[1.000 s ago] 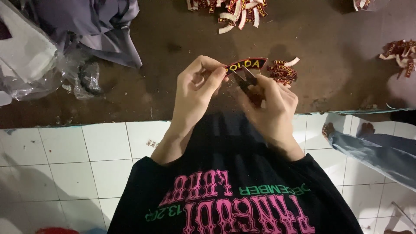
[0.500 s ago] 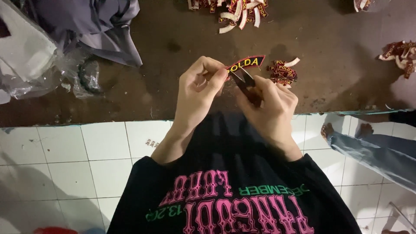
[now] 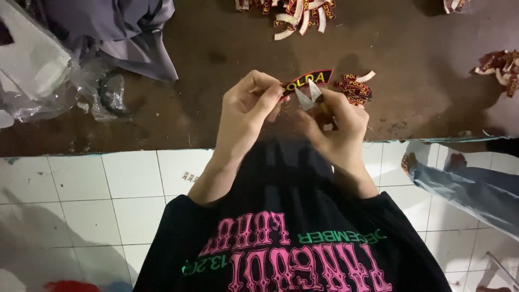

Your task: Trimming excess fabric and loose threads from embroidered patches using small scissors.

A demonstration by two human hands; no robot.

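Note:
My left hand [image 3: 250,108] pinches a small dark embroidered patch [image 3: 309,79] with a red border and yellow lettering, held up over the brown table edge. My right hand [image 3: 334,123] grips small metal thread snips [image 3: 309,95], whose blades stand apart just under the patch. A little pile of the same patches [image 3: 354,89] lies on the table right behind my right hand.
The brown worktable [image 3: 216,59] carries a larger heap of patches [image 3: 292,11] at the far middle, more patches [image 3: 500,65] at the right, and grey cloth [image 3: 119,27] with plastic bags [image 3: 38,70] at the left. Another person's legs and bare feet [image 3: 432,167] stand on the white tiled floor [image 3: 81,200].
Both hands have held their place. The patch has turned slightly and the snips' blades have come up under its lower edge, showing more apart than before.

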